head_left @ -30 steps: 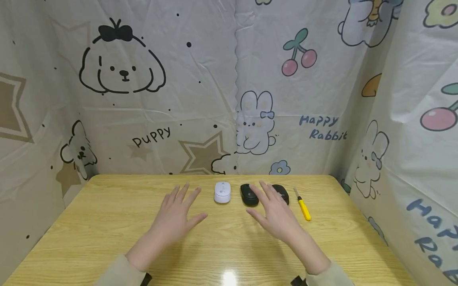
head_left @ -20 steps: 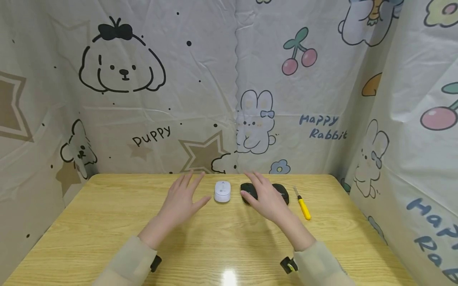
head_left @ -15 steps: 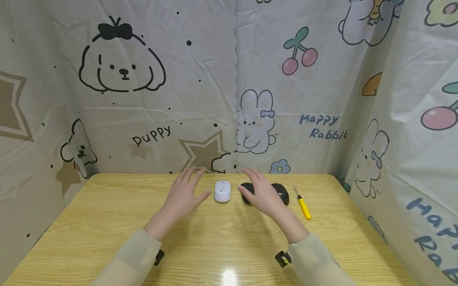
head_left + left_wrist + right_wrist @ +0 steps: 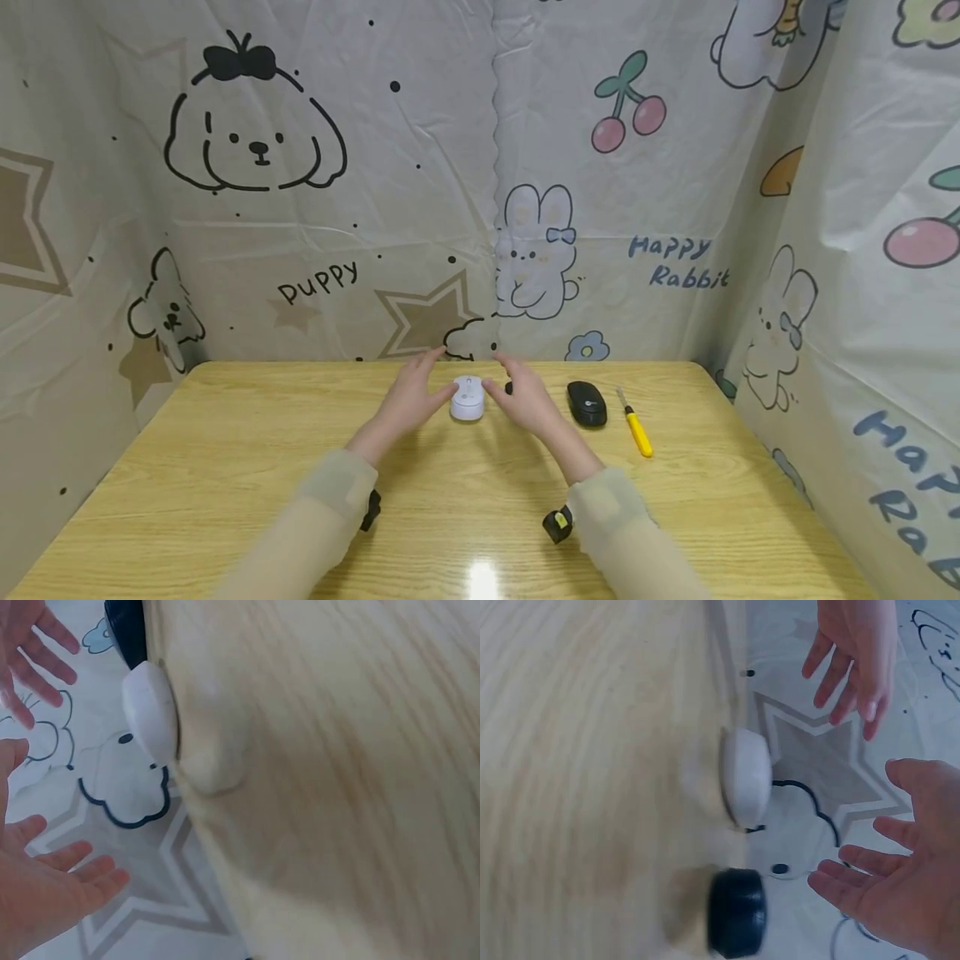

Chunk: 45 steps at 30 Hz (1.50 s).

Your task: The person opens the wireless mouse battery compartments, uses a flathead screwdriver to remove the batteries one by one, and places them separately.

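Note:
A white computer mouse (image 4: 467, 402) lies near the table's back edge, between my two hands. My left hand (image 4: 407, 398) hovers at its left, fingers spread, thumb close to the mouse. From the other side my right hand (image 4: 527, 402) reaches in, its thumb near the mouse's right edge. Both wrist views show a gap between the hands and the white mouse (image 4: 747, 778); neither hand holds anything. Mostly hidden behind the right hand is a black mouse (image 4: 509, 387), plainer in the right wrist view, where this black mouse (image 4: 737, 913) sits beside the white one.
A second black mouse (image 4: 587, 405) lies to the right of my right hand. Beyond it is a yellow-handled screwdriver (image 4: 637, 432) with a thin shaft. The wooden table (image 4: 465, 492) ends at a printed cloth backdrop (image 4: 420, 208) with cloth on both sides.
Both hands have moved forward and inward, closing in on the white mouse from either side. The right hand has uncovered the second black mouse. The mice and screwdriver stay in place.

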### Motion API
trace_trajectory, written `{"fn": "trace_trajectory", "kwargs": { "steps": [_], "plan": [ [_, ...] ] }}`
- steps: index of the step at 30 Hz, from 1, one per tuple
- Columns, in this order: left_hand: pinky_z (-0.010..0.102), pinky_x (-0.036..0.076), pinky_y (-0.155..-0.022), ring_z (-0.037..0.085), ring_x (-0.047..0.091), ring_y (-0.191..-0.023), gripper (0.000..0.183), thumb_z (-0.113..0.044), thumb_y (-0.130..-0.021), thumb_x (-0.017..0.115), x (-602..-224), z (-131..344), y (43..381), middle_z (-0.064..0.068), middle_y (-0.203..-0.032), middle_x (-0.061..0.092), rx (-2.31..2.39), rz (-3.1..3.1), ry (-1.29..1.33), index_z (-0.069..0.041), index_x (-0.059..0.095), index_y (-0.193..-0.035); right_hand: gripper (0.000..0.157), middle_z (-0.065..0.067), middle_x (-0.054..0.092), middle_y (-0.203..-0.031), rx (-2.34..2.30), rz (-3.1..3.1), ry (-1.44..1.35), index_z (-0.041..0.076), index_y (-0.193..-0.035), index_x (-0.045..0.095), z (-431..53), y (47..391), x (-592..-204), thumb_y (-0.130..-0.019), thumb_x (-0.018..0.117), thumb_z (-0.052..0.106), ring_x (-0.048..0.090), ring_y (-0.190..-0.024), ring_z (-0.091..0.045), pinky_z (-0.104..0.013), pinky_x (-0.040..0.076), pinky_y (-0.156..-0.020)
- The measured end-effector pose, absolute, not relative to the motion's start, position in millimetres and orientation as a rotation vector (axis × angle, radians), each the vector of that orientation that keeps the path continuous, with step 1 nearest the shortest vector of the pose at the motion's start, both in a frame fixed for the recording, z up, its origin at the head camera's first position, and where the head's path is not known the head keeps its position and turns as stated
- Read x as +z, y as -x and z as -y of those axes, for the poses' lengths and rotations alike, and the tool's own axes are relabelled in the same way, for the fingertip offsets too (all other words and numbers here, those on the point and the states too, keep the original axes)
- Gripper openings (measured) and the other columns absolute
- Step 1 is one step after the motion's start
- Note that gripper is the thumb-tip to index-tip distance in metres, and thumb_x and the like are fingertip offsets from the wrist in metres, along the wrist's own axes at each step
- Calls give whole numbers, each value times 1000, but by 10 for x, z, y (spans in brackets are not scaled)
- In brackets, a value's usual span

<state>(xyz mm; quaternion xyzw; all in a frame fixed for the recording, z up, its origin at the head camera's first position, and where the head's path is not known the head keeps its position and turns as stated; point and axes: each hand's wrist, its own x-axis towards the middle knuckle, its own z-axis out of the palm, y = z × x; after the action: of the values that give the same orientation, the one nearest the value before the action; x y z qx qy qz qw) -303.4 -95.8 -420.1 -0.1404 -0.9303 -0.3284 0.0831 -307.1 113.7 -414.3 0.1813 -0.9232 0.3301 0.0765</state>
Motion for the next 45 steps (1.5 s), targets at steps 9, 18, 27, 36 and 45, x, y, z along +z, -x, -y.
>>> {"fn": "trace_trajectory", "kwargs": {
  "steps": [9,18,27,36,45],
  "plan": [
    [58,32,-105,42,35,-132,69,-30,-91,63,-4398,832,3216,23,-146,35,-1268,2778,305,-11,29,-148,53,-24,49,-135,1250,2807,-493,6,-140,42,-1026,3201,-4330,-95,57,29,52,-118,-41,-50,48,-94],
    [53,41,-100,43,43,-126,67,-24,-92,61,-4557,791,3329,28,-140,41,-1602,2750,218,-8,27,-148,55,-23,50,-135,1456,2882,-313,6,-140,42,-974,3285,-4418,-93,60,29,51,-121,-36,-47,47,-96],
    [48,41,-102,39,47,-124,69,-11,-90,63,-4622,813,3356,26,-137,45,-1887,2663,169,-6,26,-148,59,-22,52,-133,1517,2919,-301,-5,-138,41,-949,3337,-4511,-89,65,19,52,-121,-34,-38,51,-91],
    [43,42,-102,38,48,-123,69,3,-84,64,-4616,822,3333,28,-137,44,-2019,2690,114,8,28,-142,49,-19,59,-125,1426,2942,-298,-3,-127,55,-931,3336,-4514,-84,71,14,59,-110,-31,-39,51,-90],
    [42,44,-101,40,47,-124,70,14,-79,61,-4646,813,3366,30,-139,41,-2135,2601,112,12,28,-141,51,-19,53,-134,1584,2906,-174,0,-130,54,-890,3292,-4465,-83,71,10,56,-115,-29,-32,54,-83]
  ]
}}
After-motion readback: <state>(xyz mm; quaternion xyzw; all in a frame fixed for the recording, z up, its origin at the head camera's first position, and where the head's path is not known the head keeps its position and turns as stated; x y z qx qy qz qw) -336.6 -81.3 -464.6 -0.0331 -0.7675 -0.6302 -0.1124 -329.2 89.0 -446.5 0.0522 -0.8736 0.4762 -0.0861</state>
